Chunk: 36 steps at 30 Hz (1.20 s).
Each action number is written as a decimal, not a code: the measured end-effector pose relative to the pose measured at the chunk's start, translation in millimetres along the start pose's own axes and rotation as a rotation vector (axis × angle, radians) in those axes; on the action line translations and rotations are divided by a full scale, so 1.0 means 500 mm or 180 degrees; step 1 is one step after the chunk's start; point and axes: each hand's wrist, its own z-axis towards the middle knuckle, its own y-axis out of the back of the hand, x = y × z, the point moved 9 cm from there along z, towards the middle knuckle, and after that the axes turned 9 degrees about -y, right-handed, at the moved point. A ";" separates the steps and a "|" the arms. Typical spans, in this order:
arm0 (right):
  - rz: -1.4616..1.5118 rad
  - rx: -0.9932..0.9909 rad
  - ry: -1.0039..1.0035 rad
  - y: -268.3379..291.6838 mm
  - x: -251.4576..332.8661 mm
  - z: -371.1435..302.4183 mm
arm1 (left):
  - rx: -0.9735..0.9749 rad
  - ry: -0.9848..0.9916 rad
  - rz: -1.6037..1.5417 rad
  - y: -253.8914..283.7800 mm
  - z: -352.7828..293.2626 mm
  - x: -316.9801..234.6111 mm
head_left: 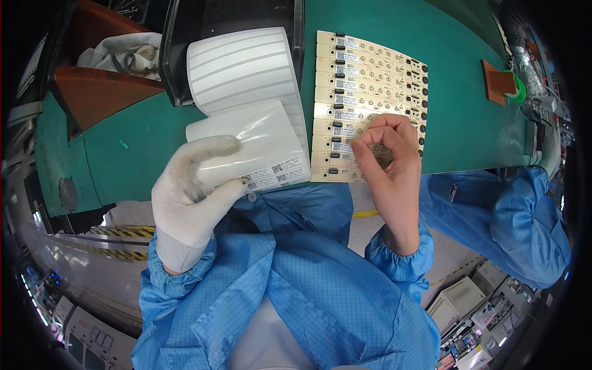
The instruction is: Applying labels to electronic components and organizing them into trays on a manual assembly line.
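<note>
My left hand (194, 185), in a white knit glove, pinches a label sheet (246, 145) between thumb and fingers. The sheet is glossy white backing with small printed labels along its near edge. It runs on to a folded strip (240, 68) lying behind it. My right hand (393, 163) is bare and closed, thumb and fingertips drawn together over the near rows of a cream circuit board panel (364, 80). Whatever those fingertips hold, if anything, is hidden. Small white labels and black parts line the left side of the board rows.
A green mat (462, 123) covers the bench. At the left are a black tray (234, 15) and a brown bin (102, 92) with gloves (132, 55) inside. A brown block (498, 83) and green tape roll (518, 89) lie right. Another person's blue sleeve (530, 222) is at the right.
</note>
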 end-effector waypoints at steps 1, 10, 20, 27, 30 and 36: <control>0.0033 -0.0007 -0.0020 0.000 -0.001 -0.001 | 0.0016 0.0026 0.0000 0.000 0.000 0.002; -0.0234 -0.0119 0.0074 0.000 0.009 -0.001 | -0.0002 -0.0028 0.0021 0.004 -0.001 0.004; -0.0300 -0.0197 0.0122 0.002 0.013 -0.002 | -0.0027 -0.0001 0.0008 0.004 -0.001 0.003; -0.0605 -0.0341 0.0254 0.008 0.029 -0.007 | -0.0023 -0.0039 -0.0043 0.000 -0.002 -0.005; -0.0999 -0.0518 0.0491 0.005 0.045 -0.018 | -0.0034 -0.0077 -0.0035 0.002 -0.004 -0.005; -0.1699 -0.0905 0.0984 -0.014 0.060 -0.049 | -0.0064 -0.0104 -0.0149 -0.003 -0.004 -0.011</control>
